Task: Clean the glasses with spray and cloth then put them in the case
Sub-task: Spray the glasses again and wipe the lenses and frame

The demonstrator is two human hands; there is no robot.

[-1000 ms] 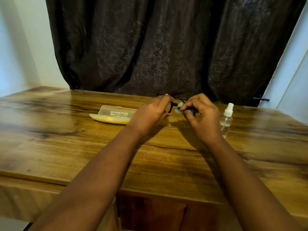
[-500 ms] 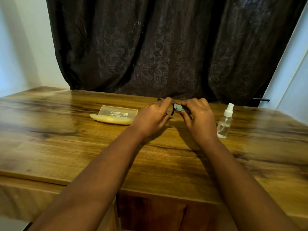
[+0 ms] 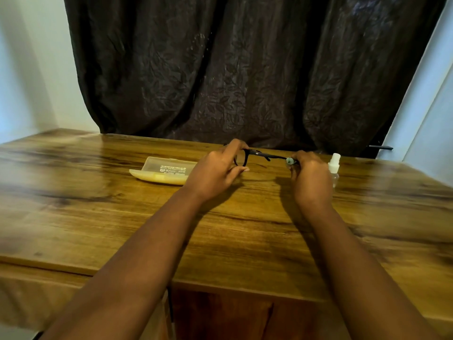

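Forearms reach far over the worktop (image 3: 245, 236); left hand (image 3: 215, 173) pinches the glasses (image 3: 257, 154) frame, right hand (image 3: 310, 177) pinches the cloth (image 3: 290, 160) round a temple arm.

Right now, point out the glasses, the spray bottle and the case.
glasses (image 3: 257, 154): head view, on the black temple arm.
spray bottle (image 3: 334, 161): head view, on its white nozzle.
case (image 3: 169, 168): head view, on the clear lid.

A wooden table (image 3: 98, 217) with dark grain streaks fills the lower view. Behind its far edge hangs a dark brown curtain (image 3: 245, 69) with a leaf pattern. Pale walls (image 3: 29, 69) stand at both sides, softly lit.
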